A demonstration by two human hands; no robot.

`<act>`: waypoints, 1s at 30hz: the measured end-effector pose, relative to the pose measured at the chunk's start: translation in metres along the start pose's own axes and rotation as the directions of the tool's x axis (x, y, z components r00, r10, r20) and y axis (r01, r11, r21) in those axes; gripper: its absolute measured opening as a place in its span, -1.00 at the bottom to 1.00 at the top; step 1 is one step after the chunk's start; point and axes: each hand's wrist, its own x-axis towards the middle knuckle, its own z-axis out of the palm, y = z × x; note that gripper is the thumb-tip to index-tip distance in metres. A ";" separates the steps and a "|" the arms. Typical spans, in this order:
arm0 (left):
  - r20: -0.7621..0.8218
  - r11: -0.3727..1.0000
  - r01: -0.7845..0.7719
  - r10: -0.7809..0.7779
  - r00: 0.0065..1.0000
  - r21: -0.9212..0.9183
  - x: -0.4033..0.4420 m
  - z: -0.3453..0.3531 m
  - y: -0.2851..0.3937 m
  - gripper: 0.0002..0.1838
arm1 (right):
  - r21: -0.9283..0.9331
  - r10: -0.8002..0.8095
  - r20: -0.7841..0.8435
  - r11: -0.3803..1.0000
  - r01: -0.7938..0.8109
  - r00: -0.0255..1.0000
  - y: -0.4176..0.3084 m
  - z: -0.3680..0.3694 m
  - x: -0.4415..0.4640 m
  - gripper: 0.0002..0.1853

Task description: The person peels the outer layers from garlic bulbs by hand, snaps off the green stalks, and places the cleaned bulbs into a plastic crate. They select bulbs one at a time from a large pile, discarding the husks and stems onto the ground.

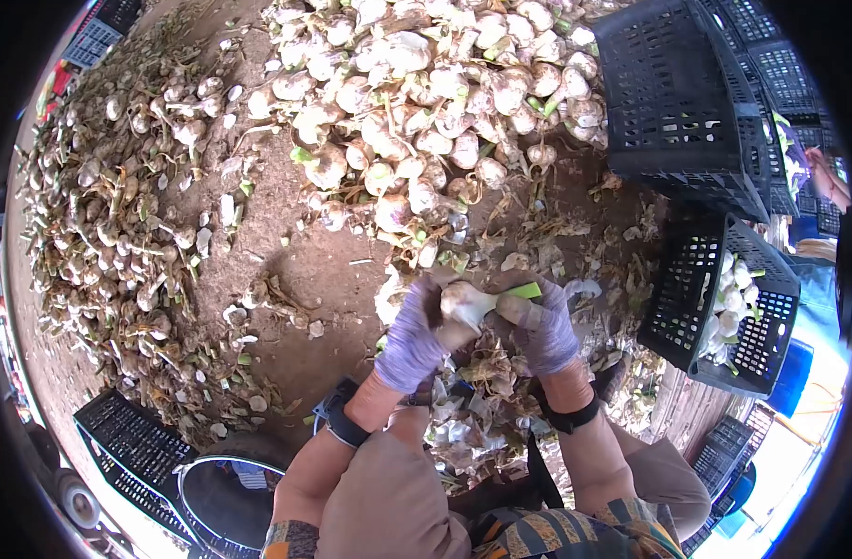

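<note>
Between my two gloved hands is a garlic bulb [465, 303] with a short green stalk pointing right. My left hand [415, 334], in a purple and grey knit glove, is closed around the bulb's left side. On the right, my right hand [544, 328] wears a matching glove and pinches the stalk near its cut green end. Dry husks and peeled skins [487, 373] lie on the ground beneath. Just beyond my hands, a large heap of garlic bulbs [426, 112] spreads out. Whether either hand also holds a small tool cannot be made out.
Another spread of garlic with stems [128, 214] covers the left ground. A black crate [668, 84] stands at upper right; a second crate [673, 307] holding white bulbs is below it. At lower left are a bucket [235, 498] and another crate [132, 433]. Someone's hand [829, 179] shows far right.
</note>
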 end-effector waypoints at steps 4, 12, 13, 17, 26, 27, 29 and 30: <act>-0.213 0.869 0.040 -0.165 0.963 -0.494 -0.001 -0.013 0.010 -0.66 | -0.029 -0.009 0.091 1.000 0.011 0.996 -0.010 0.005 -0.008 -0.67; 0.142 0.885 0.235 -0.314 0.939 0.401 -0.019 -0.032 0.035 -0.55 | 0.011 -0.123 -0.062 0.992 0.124 0.990 -0.012 -0.011 -0.003 -0.78; 0.131 0.785 0.155 -0.287 0.949 0.600 -0.023 -0.032 0.025 -0.52 | 0.010 -0.120 -0.062 0.993 0.121 0.991 -0.012 -0.011 -0.005 -0.78; -0.030 0.780 0.295 -0.335 0.942 0.552 -0.014 -0.020 0.026 -0.47 | -0.440 -0.383 0.193 0.789 0.428 0.903 -0.017 -0.005 -0.010 -0.78; -0.121 0.854 0.507 -0.495 0.860 0.114 0.009 -0.006 0.033 -0.59 | -0.631 -0.445 0.636 0.171 0.757 0.631 -0.017 0.003 -0.011 -0.62; -0.133 0.871 0.476 -0.462 0.877 0.117 0.010 -0.006 0.030 -0.62 | -0.630 -0.444 0.637 0.172 0.758 0.630 -0.017 0.004 -0.012 -0.62; -0.136 0.844 0.533 -0.523 0.841 0.053 0.010 -0.006 0.041 -0.62 | -0.623 -0.447 0.627 0.203 0.755 0.638 -0.015 0.005 -0.013 -0.62; -0.132 0.810 0.586 -0.582 0.802 -0.012 0.010 -0.006 0.046 -0.62 | -0.622 -0.448 0.627 0.205 0.755 0.638 -0.015 0.004 -0.013 -0.62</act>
